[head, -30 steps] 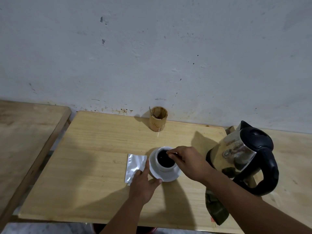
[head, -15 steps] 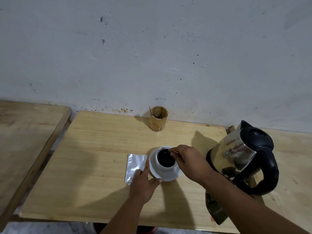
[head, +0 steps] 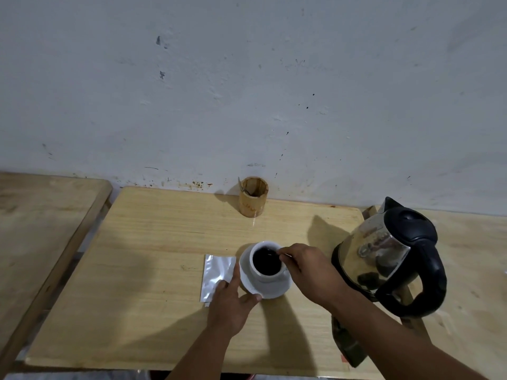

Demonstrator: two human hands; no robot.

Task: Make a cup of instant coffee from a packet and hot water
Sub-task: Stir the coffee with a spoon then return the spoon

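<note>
A white cup [head: 267,276] full of dark coffee stands on a white saucer [head: 274,289] in the middle of the wooden table [head: 153,242]. My right hand [head: 310,270] pinches a small metal spoon [head: 274,254] whose bowl dips into the coffee. My left hand [head: 230,305] rests on the table with thumb and forefinger against the saucer's near-left rim. A silver coffee packet [head: 216,272] lies flat just left of the saucer, its lower corner under my left hand. A steel kettle [head: 389,256] with a black handle stands to the right.
A bamboo holder [head: 253,197] with a utensil in it stands at the back by the white wall. A second wooden table [head: 41,215] adjoins on the left, another surface on the right behind the kettle. A dark patterned cloth [head: 345,344] hangs at the front right edge.
My right hand has shifted slightly over the cup, moving the spoon round in the coffee. The left hand, saucer and packet stay where they were.
</note>
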